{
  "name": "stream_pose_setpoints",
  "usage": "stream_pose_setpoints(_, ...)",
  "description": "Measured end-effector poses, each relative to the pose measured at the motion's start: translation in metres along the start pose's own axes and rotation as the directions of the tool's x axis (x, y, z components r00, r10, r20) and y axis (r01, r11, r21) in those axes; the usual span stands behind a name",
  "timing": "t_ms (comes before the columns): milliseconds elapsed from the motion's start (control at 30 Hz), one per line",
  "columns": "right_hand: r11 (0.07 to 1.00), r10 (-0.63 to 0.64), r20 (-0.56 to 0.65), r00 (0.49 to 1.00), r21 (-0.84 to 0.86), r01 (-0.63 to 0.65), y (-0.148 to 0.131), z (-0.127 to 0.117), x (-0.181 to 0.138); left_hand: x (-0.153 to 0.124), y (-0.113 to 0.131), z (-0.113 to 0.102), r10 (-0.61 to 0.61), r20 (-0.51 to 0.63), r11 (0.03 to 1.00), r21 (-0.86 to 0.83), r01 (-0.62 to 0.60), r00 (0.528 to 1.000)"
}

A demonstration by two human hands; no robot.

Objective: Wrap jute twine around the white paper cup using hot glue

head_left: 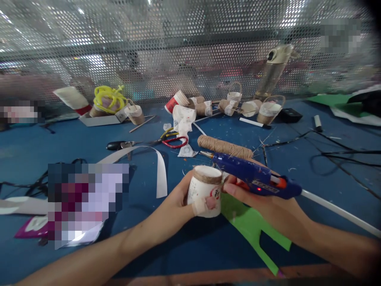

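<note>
My left hand (190, 198) is wrapped round a white paper cup (202, 194), with a bandage on the thumb. Brown twine circles the cup just under its rim, and a red printed mark shows on its side. My right hand (253, 202) grips a blue glue gun (244, 172) whose metal nozzle points left, above and behind the cup. A small red light glows on the gun, and a white glue stick (336, 208) runs out of its back end. The fingertips of my right hand are close beside the cup's right side; whether they also pinch twine is hard to see.
A spool of twine (224, 146) lies behind the glue gun. Scissors with red and yellow handles (175, 142), twine-wrapped cups (268, 113), and a bottle (272, 71) stand or lie farther back. Green sheet (247, 222) lies under my right hand; black cables (351, 153) run at right.
</note>
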State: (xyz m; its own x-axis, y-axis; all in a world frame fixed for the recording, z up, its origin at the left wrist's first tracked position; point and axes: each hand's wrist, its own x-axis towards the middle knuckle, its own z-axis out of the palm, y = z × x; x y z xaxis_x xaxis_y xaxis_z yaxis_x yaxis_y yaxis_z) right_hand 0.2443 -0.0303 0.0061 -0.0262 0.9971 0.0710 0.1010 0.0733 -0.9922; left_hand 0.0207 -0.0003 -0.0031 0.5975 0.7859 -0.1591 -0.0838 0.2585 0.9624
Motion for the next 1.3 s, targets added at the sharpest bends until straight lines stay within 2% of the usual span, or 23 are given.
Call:
stream_pose_setpoints(200, 0.999, 0.050, -0.084, 0.995, 0.022, -0.049, 0.000, 0.002, 0.000, 0.000, 0.000, 0.000, 0.016, 0.031, 0.999, -0.044, -0.015, 0.999)
stream_pose_setpoints(333, 0.999, 0.025, -0.041, 0.999, 0.022, -0.024, -0.002, 0.001, 0.002, -0.001, -0.001, -0.001, 0.020, 0.027, 1.000, -0.014, -0.020, 0.999)
stream_pose_setpoints(433, 1.000, -0.017, 0.021, 1.000, 0.008, 0.017, -0.003, 0.000, 0.002, -0.002, -0.001, -0.003, 0.029, -0.010, 1.000, -0.011, -0.029, 1.000)
stream_pose_setpoints(567, 0.995, -0.094, 0.036, 0.995, -0.017, 0.095, -0.004, -0.004, -0.001, -0.004, -0.002, -0.006, 0.031, -0.085, 0.999, -0.019, -0.032, 0.996)
stream_pose_setpoints(833, 0.963, -0.234, 0.062, 0.970, -0.123, 0.240, -0.005, -0.012, -0.006, -0.009, 0.003, -0.010, 0.068, -0.077, 0.997, -0.034, -0.071, 0.995)
stream_pose_setpoints(1000, 0.877, -0.432, 0.153, 0.889, -0.158, 0.454, -0.001, -0.023, 0.001, -0.011, 0.009, -0.012, 0.107, -0.094, 0.993, -0.050, -0.112, 0.990)
stream_pose_setpoints(1133, 0.869, -0.408, 0.196, 0.892, -0.215, 0.445, 0.004, -0.031, 0.004, -0.013, 0.011, -0.013, 0.115, -0.117, 0.991, -0.058, -0.123, 0.986)
stream_pose_setpoints(1300, 0.831, -0.447, 0.237, 0.863, -0.246, 0.499, 0.007, -0.035, 0.004, -0.014, 0.012, -0.012, 0.134, -0.103, 0.989, -0.045, -0.139, 0.986)
